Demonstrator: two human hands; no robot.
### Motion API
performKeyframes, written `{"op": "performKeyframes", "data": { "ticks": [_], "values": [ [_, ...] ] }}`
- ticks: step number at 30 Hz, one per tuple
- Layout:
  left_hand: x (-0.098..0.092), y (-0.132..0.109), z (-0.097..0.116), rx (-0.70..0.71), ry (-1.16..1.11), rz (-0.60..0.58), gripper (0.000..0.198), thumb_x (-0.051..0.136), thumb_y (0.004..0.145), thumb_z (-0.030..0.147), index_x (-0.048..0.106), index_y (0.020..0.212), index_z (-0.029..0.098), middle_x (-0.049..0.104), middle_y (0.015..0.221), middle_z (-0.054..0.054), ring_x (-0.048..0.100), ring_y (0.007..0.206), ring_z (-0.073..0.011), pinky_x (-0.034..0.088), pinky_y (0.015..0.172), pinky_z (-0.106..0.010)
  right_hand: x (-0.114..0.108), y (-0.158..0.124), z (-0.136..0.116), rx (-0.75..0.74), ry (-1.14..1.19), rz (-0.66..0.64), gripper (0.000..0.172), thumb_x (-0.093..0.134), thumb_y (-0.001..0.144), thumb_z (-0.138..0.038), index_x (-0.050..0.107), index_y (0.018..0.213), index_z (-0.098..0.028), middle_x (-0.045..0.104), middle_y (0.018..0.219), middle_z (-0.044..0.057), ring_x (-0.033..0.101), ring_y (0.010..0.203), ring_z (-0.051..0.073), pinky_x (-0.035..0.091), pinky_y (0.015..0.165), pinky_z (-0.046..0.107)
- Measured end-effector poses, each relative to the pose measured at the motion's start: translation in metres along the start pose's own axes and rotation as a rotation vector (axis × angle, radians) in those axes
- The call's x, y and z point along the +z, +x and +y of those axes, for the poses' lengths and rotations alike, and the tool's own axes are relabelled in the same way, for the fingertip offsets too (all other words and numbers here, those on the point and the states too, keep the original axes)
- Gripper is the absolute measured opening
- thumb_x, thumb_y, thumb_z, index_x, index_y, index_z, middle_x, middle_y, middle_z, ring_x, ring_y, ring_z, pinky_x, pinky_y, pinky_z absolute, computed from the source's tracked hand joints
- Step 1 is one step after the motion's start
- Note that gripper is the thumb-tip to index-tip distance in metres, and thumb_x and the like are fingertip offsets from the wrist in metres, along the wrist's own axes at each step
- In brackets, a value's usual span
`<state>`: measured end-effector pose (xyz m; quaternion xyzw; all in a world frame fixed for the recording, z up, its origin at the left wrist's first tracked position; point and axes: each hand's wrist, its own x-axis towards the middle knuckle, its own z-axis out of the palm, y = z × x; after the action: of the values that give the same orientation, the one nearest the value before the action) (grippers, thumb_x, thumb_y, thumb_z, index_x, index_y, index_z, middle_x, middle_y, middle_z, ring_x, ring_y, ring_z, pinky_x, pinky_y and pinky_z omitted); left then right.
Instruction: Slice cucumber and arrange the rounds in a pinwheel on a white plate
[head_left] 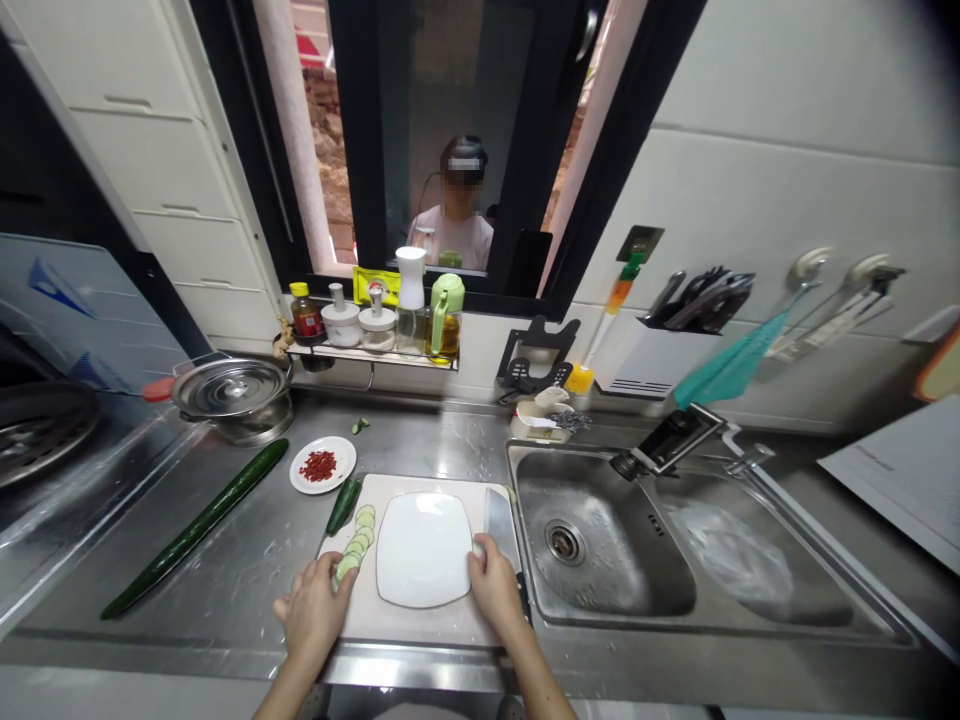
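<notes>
A square white plate point(424, 548) rests on the pale cutting board point(420, 627). My right hand point(495, 588) is closed at the plate's right edge, with its fingertips on the rim. Left of the plate, a curved row of overlapping cucumber slices point(360, 540) lies on the board. At its near end, my left hand point(319, 600) has thumb and forefinger around the last slices; the other fingers are partly hidden. A cut cucumber piece point(343, 507) lies at the board's far left corner. Along the board's right side is a knife point(498, 516), its handle partly behind my right wrist.
A whole cucumber point(199, 525) lies on the steel counter at left, near a small plate point(343, 477) of red berries and a lidded pot point(247, 412). A double sink point(600, 612) adjoins the board at right. Behind stands a condiment shelf point(375, 355).
</notes>
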<state>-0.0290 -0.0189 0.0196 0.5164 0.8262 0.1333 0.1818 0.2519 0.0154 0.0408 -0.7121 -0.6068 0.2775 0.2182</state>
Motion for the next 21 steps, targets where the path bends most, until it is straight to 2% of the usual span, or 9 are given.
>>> {"op": "performKeyframes", "data": {
  "ticks": [9,13,17,21],
  "values": [
    [-0.006,-0.002,0.006,0.023,-0.006,0.026,0.023,0.046,0.087,0.039,0.063,0.09,0.023,0.066,0.101,-0.008,0.055,0.099,-0.0282,0.033,0.085,-0.043,0.003,0.003,-0.005,-0.028,0.0,-0.043,0.038,0.044,0.085,-0.023,0.06,0.118,-0.013,0.062,0.07,0.003,0.059,0.069,0.018,0.04,0.066,0.024],
    [-0.006,-0.002,0.005,0.021,-0.061,0.022,0.024,0.042,0.089,0.032,0.065,0.09,0.023,0.069,0.099,-0.007,0.057,0.097,-0.0279,0.034,0.087,-0.044,0.002,0.001,-0.006,-0.038,0.016,-0.046,0.037,0.044,0.085,-0.023,0.061,0.117,-0.013,0.063,0.071,0.003,0.059,0.07,0.018,0.04,0.066,0.024],
    [-0.013,0.001,0.005,0.016,-0.177,0.062,0.027,0.045,0.087,0.034,0.068,0.096,0.025,0.07,0.103,-0.007,0.058,0.1,-0.029,0.034,0.09,-0.047,-0.002,-0.004,-0.006,-0.054,0.039,-0.028,0.035,0.045,0.085,-0.023,0.063,0.114,-0.014,0.063,0.069,0.003,0.059,0.069,0.018,0.039,0.065,0.024],
    [-0.025,0.006,0.02,-0.018,-0.432,0.084,0.031,0.05,0.082,0.042,0.07,0.095,0.022,0.071,0.088,-0.006,0.061,0.089,-0.0253,0.039,0.09,-0.044,-0.009,-0.008,-0.014,-0.086,0.059,-0.014,0.032,0.044,0.085,-0.025,0.066,0.107,-0.015,0.064,0.069,0.004,0.059,0.069,0.018,0.04,0.065,0.025]
  ]
}}
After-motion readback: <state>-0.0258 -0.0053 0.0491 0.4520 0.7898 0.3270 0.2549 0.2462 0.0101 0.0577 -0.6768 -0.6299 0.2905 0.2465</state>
